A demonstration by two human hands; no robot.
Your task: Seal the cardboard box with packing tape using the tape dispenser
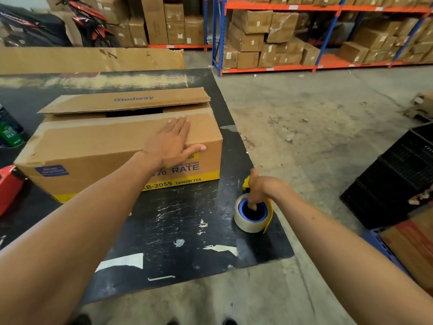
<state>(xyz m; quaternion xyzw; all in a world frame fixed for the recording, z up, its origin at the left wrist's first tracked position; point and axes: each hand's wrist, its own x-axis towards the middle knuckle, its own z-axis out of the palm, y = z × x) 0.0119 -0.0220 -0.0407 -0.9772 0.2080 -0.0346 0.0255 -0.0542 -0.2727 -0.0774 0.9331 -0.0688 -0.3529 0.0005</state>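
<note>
Cardboard under left hand: the left hand (172,143) lies flat, fingers together, thumb out, pressing the near flap of the box (121,146) down.
Right hand: the right hand (259,190) is closed on the dispenser (254,212), fingers hooked into the blue core of the tape roll, which rests on the board.
Dispenser: yellow frame, clear tape, near the board's right edge, well apart from the box.
Box: long brown carton with blue print and a yellow band, sitting on the board's left half.
Flaps: the far flap (126,102) is raised slightly, and a dark gap shows between the two.
Progress: early, in my judgement. No fresh tape crosses the seam; closing the far flap, bringing the dispenser over and taping all remain.
Surface: a scuffed black board (178,231) on the floor, dotted with old tape scraps.
Room: a warehouse with a concrete floor (316,113), blue and orange racks (328,10) of cartons, and black crates (398,174) to the right.
</note>
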